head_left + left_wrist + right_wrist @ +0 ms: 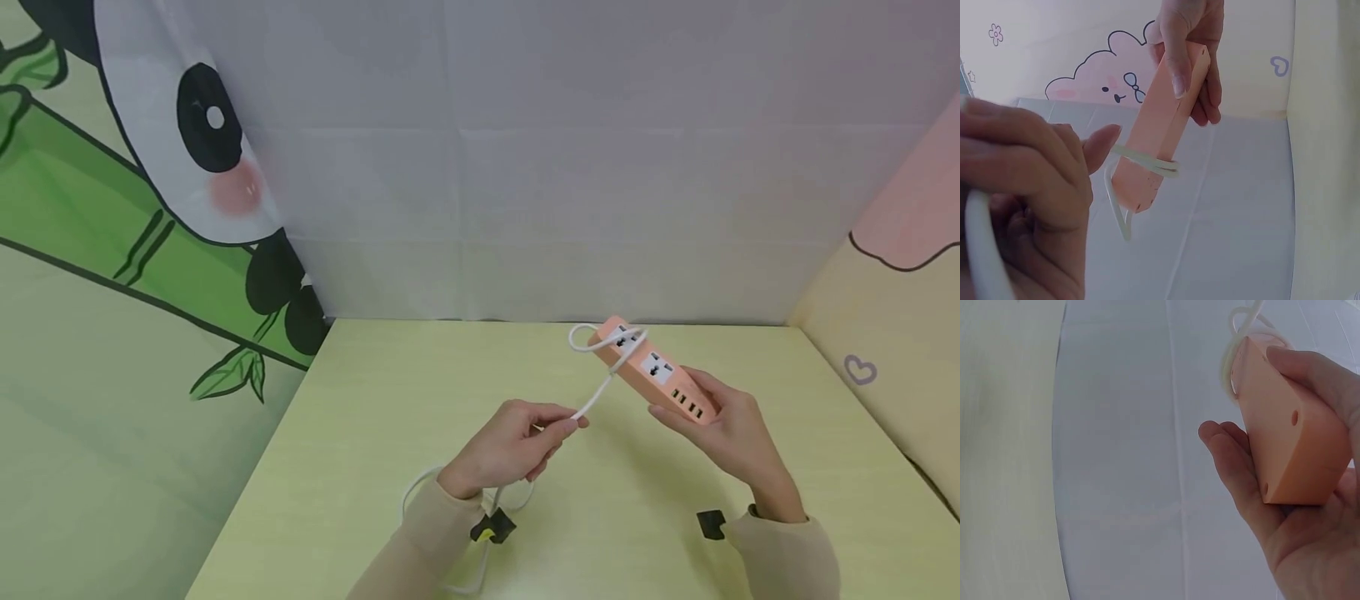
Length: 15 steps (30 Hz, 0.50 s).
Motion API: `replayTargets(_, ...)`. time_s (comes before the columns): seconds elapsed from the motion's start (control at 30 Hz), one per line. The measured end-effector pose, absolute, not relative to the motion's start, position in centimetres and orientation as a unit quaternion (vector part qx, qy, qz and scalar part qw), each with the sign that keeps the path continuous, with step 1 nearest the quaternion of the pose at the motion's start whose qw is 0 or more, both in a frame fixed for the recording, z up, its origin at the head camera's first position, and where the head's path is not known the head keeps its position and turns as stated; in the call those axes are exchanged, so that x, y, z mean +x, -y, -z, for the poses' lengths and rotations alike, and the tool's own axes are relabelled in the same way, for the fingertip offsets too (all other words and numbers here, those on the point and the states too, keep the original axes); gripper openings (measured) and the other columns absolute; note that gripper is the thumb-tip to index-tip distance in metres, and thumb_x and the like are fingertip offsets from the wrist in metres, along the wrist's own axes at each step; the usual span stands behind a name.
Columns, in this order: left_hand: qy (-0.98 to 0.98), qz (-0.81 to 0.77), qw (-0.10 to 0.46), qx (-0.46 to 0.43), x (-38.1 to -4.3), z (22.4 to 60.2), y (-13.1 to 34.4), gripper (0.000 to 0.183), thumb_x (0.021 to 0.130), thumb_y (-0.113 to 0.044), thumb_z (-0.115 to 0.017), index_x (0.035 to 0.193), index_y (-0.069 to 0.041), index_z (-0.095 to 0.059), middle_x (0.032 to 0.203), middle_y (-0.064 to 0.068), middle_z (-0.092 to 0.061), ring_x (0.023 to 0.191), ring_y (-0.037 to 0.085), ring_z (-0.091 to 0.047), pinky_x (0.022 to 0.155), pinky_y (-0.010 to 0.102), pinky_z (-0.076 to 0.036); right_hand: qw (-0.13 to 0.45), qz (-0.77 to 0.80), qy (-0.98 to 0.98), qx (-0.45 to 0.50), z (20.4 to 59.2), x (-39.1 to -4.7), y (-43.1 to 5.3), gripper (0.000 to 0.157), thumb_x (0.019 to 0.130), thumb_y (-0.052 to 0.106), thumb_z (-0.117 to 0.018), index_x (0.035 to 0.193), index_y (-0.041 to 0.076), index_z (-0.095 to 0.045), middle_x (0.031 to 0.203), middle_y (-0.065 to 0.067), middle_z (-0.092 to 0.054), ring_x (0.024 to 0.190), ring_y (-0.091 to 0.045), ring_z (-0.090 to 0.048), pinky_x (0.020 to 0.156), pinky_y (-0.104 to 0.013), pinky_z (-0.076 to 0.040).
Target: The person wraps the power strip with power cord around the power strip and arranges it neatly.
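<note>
One power strip (652,368), peach-coloured, is in my view, held above the right part of the table (360,392) and off its surface. Its long axis runs aslant: the far end points toward the table's back edge and left side, the near end toward the table's right front corner. I see the face with two white sockets (657,367) and four small ports (683,400) turned to the head camera, ports at the near end. I cannot tell how steeply the strip tilts against the table.

The right hand (731,433), over the table's right side, grips that near end, thumb and fingers on opposite sides. The white cable (594,402) wraps the far end, crossing both the socket face and, in my left wrist view, the plain underside. The left hand (510,446), above the table's middle, pinches the cable, which runs straight from there to the strip. More cable hangs in loose loops over the table's front, beside the left sleeve (420,550). Behind the table's back edge I see pale cloth (562,183).
</note>
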<state>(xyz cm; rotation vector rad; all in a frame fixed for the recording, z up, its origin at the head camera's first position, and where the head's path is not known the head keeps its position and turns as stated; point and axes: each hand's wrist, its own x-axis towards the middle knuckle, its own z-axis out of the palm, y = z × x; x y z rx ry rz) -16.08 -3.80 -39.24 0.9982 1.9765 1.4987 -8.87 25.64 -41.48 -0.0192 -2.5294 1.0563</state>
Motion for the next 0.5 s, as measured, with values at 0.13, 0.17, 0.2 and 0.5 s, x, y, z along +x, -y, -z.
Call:
replayTargets(0.13, -0.723, -0.541, 0.226, 0.366, -16.0, 39.1, 4.2, 0.026, 0.106, -0.020, -0.055, 0.123, -0.009, -0.072, 0.056, -0.001, -0.046, 0.039, 0.011, -0.042, 0.042, 0.021, -0.032, 0.187, -0.378, 0.906, -0.016, 41.3, -8.9, -25.3, 0.059, 0.085, 0.027, -0.084, 0.137, 0.012, -0.062, 0.091, -0.006, -0.065, 0.068, -0.008, -0.051, 0.056, -0.024, -0.043)
replayTargets(0.17, -0.724, -0.539, 0.224, 0.367, -16.0, 39.0, 4.3, 0.026, 0.106, -0.020, -0.055, 0.123, -0.009, -0.072, 0.056, -0.001, -0.046, 0.039, 0.011, -0.042, 0.042, 0.021, -0.032, 0.184, -0.379, 0.907, -0.018, 41.3, -8.9, -25.2, 0.059, 0.085, 0.028, -0.084, 0.137, 0.012, -0.062, 0.091, -0.006, -0.065, 0.068, -0.008, -0.051, 0.056, -0.024, -0.043)
replayTargets(0.2, -0.726, -0.537, 0.222, 0.368, -16.0, 39.0, 4.4, 0.026, 0.106, -0.019, -0.055, 0.123, -0.009, -0.072, 0.056, -0.001, -0.046, 0.039, 0.011, -0.042, 0.042, 0.021, -0.032, 0.182, -0.379, 0.907, -0.020, 41.2, -8.9, -25.1, 0.058, 0.085, 0.029, -0.084, 0.137, 0.013, -0.062, 0.091, -0.006, -0.065, 0.069, -0.008, -0.051, 0.057, -0.024, -0.044)
replayTargets(0.5, -0.732, -0.534, 0.216, 0.363, -16.0, 38.4, 5.4, 0.026, 0.106, -0.020, -0.055, 0.123, -0.009, -0.072, 0.056, -0.002, -0.046, 0.039, 0.011, -0.042, 0.041, 0.020, -0.033, 0.180, -0.377, 0.908, -0.023, 41.0, -9.0, -24.2, 0.058, 0.085, 0.030, -0.083, 0.137, 0.012, -0.062, 0.090, -0.007, -0.066, 0.068, -0.008, -0.052, 0.056, -0.024, -0.044)
